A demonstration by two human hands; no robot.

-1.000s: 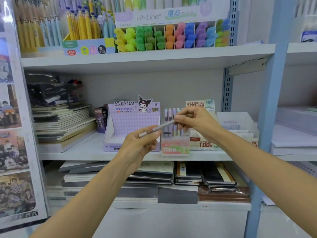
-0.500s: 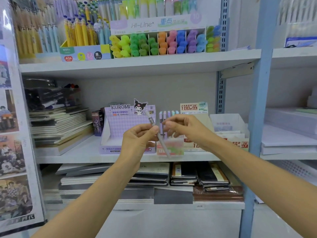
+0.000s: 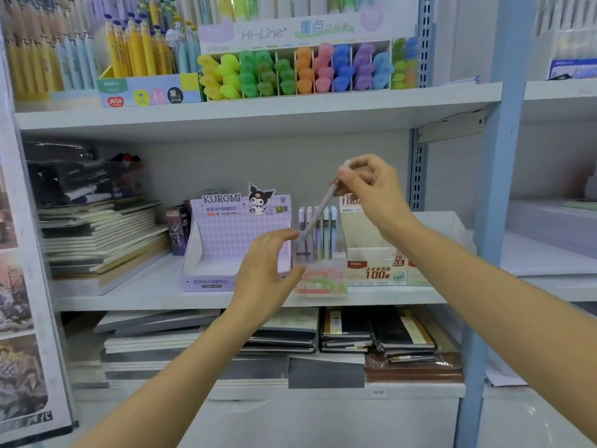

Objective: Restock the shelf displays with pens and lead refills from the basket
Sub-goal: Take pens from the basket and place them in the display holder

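Pen (image 3: 318, 210) slanted, top end pinched in right hand (image 3: 371, 189) fingers; low tip at left hand (image 3: 265, 273) index fingertip, touching or just shy, I can't tell. Left fingers loosely curved, holding nothing. Pen hangs just above clear holder (image 3: 319, 279) on middle shelf (image 3: 145, 295), beside Kuromi box (image 3: 232, 234). I judge this the slotting step. Next move: tip pen upright, steer it into a gap among standing pens (image 3: 325, 227).

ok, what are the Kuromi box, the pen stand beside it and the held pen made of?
Kuromi box: printed cardboard, matte; folded side flaps, cut-out top.
Pen stand: probably clear plastic, glossy; pens show through.
Pen: likely plastic, pale lilac, satin; blurred, so unsure.
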